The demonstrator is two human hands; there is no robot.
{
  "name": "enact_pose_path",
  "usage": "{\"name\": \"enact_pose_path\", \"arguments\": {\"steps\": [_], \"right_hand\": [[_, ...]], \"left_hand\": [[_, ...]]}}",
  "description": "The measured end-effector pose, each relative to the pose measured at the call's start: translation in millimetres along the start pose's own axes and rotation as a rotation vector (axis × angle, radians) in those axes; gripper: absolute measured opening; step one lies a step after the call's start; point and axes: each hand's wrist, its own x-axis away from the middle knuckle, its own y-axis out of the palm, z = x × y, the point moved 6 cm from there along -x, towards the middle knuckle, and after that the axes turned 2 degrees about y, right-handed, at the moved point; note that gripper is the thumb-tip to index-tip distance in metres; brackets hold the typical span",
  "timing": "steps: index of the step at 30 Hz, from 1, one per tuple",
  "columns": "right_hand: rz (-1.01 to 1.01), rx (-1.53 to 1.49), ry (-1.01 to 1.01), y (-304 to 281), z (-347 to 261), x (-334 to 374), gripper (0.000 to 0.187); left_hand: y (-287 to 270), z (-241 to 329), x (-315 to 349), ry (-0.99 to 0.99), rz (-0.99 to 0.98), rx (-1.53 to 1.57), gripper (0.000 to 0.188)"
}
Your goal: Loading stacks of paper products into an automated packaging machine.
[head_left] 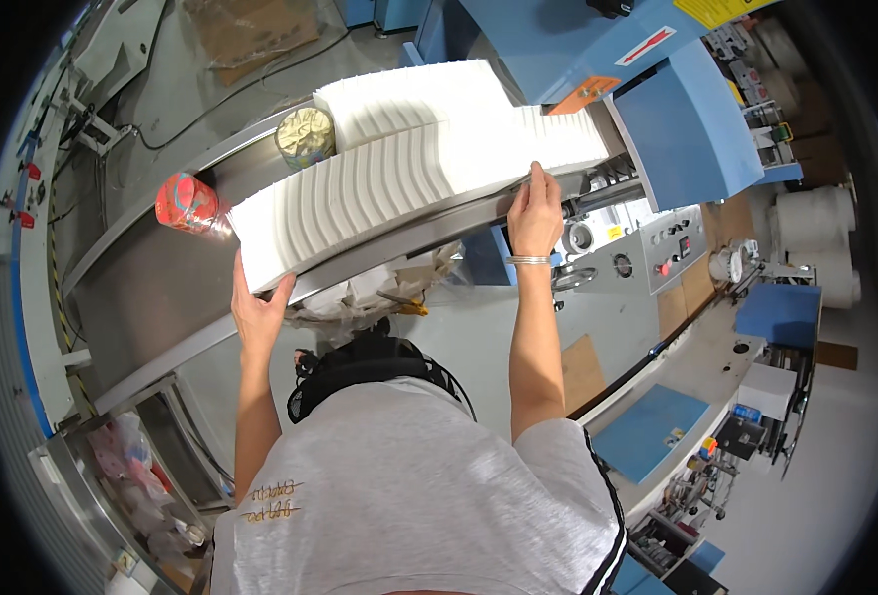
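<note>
Two long rows of stacked white folded paper sheets (pixel 360 193) lie side by side on a metal trough, running toward a blue machine. My left hand (pixel 258 312) cups the left end of the nearer row, thumb on the near side and fingers on the end face. My right hand (pixel 535 223), with a bracelet at the wrist, has its fingers stretched up against the near side of the row, close to the machine. A red can-shaped container (pixel 187 203) stands by the row's left end. A round yellowish-topped tin (pixel 305 137) touches the end of the farther row.
The metal trough (pixel 151 297) curves away to the left. The blue machine (pixel 677 119) closes off the right end, with a control panel (pixel 672 248) below. Bagged white scraps (pixel 360 297) hang under the near edge. At lower right is a workbench (pixel 657 426).
</note>
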Motion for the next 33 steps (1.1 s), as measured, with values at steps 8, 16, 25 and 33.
{"name": "enact_pose_path", "arguments": {"steps": [8,16,25,33], "right_hand": [[0.054,0.079,-0.044,-3.7,-9.1,-0.2,0.031],[0.091,0.052,-0.066,-1.1,-13.9,0.0,0.026],[-0.051,-0.049,0.096,0.6,-18.1,-8.0,0.023],[-0.181,-0.112,0.081,10.6,1.6,-37.6,0.032]], "left_hand": [[0.1,7.8,0.7,0.005,0.008,-0.001,0.074],[0.8,6.3,-0.2,0.047,0.01,-0.012,0.074],[-1.1,8.1,-1.1,0.05,0.027,0.006,0.074],[-3.5,-3.1,-2.9,0.099,-0.056,0.12,0.074]]}}
